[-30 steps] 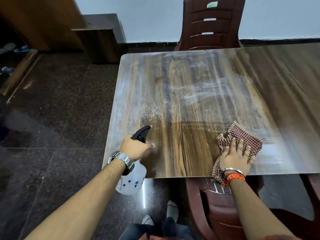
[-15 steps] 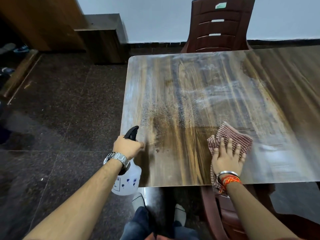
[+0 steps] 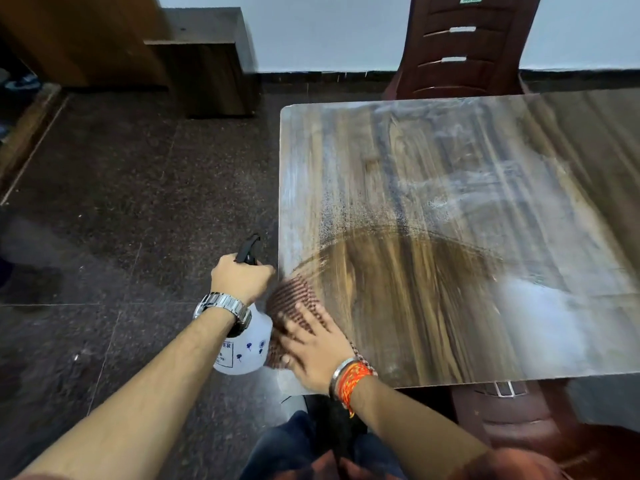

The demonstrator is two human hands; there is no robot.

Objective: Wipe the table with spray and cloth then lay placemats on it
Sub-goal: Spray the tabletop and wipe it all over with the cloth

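The wooden table (image 3: 450,174) fills the right half of the view, hazy white with spray at the back and dark and wet in a wiped arc near me. My right hand (image 3: 315,351) presses flat on a red checked cloth (image 3: 294,299) at the table's near left corner; both are motion-blurred. Just off the table's left edge, my left hand (image 3: 239,277) grips the black trigger head of a white spray bottle (image 3: 242,348), which hangs below it. No placemats are in view.
A dark red plastic chair (image 3: 460,46) stands at the table's far side. Another chair (image 3: 512,417) sits tucked under the near edge at the right. A wooden cabinet (image 3: 204,64) stands by the wall at the back left. Dark stone floor (image 3: 121,220) spreads to the left.
My right hand swept the cloth leftward across the table to its near left corner, leaving a wider dark wiped arc. My left hand with the bottle drew back off the table's left edge.
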